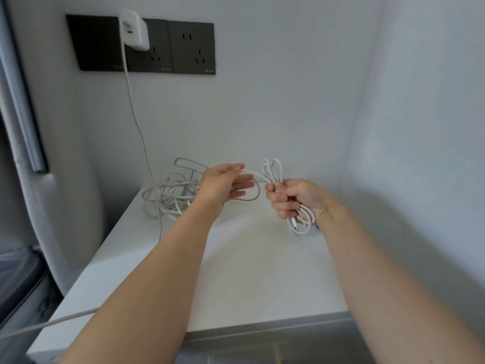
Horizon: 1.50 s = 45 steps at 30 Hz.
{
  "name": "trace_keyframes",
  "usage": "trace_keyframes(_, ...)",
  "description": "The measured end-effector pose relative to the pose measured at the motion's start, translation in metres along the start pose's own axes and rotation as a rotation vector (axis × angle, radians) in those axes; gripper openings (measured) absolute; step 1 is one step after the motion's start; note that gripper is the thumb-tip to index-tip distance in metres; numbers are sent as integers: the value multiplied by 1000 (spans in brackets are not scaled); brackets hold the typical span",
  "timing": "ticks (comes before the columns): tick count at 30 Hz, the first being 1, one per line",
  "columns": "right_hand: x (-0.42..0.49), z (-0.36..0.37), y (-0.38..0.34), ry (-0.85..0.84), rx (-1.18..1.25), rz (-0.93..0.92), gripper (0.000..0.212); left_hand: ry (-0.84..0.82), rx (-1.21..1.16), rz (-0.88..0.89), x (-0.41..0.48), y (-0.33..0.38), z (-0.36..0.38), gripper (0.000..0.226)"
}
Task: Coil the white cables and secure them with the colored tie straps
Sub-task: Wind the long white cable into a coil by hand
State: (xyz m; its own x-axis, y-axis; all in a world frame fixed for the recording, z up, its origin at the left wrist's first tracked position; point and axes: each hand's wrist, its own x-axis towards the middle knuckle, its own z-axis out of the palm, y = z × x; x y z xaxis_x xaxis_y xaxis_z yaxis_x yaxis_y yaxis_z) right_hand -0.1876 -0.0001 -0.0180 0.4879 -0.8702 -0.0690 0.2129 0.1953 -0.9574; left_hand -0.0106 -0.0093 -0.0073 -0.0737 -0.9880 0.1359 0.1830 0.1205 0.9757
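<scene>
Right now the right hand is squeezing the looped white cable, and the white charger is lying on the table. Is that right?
Not quite. The right hand does grip the looped white cable, but the white charger is not on the table: the head view shows it plugged into the dark socket panel on the wall.

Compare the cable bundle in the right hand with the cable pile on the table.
The bundle is folded into neat loops; the pile is a loose tangle. The bundle is gripped in the right hand, off the surface; the pile lies on the white table. Both are white cable.
</scene>
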Motion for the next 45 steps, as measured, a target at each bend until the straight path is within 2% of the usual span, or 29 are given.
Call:
trace_keyframes(2, 0, 0, 0, -48, 3, -104, 10, 53, 21, -41, 1, 2, -1, 19)
trace_keyframes(5, 0, -5, -1, -168, 53, -223, 37, 139, 9, -98, 5, 5, -5, 19)
trace_keyframes(9, -5, -3, -3, -327, 62, -305, 17, 232, 33, -127, 10, 8, -13, 15)
trace_keyframes(11, -5, -1, -2, -458, 89, -327, 6, 314, 69, -99, 12, 7, -18, 19)
trace_keyframes(12, -5, -1, -3, -535, 124, -335, 7, 362, 110, -80, 12, 7, -20, 25)
trace_keyframes(14, -5, -3, -2, -581, 183, -335, 15, 445, 257, -26, 14, 4, -27, 31)
trace_keyframes(16, -4, -3, -2, -517, 171, -326, 11, 469, 454, 101, 15, -1, -29, 33)
trace_keyframes(19, 0, -6, 2, -379, 153, -312, 6, 326, 574, 276, 10, -2, -16, 31)
trace_keyframes(23, 5, -8, 0, -266, 233, -352, 16, 57, 558, 289, -1, 3, -3, 22)
trace_keyframes(27, 4, -7, -1, -177, 295, -444, 24, 12, 741, 273, 2, -1, -8, 24)
trace_keyframes(29, 1, -7, -3, -183, 307, -482, 22, 32, 867, 292, 4, -3, -11, 26)
trace_keyframes(32, -2, -8, -6, -316, 394, -509, 5, 67, 1032, 302, 9, -4, -18, 30)
trace_keyframes(35, -2, -10, -10, -436, 507, -468, 16, 110, 1120, 319, 15, -6, -26, 33)
trace_keyframes(38, 0, -12, -9, -477, 564, -451, 21, 174, 1040, 344, 15, -6, -28, 25)
trace_keyframes(39, 0, -10, -9, -445, 533, -462, 16, 180, 966, 356, 12, -6, -26, 20)
trace_keyframes(41, -2, -9, -8, -276, 427, -515, 10, 145, 890, 399, 7, -7, -20, 15)
trace_keyframes(45, -2, -8, -7, -147, 360, -520, 28, 73, 867, 413, 2, -10, -10, 24)
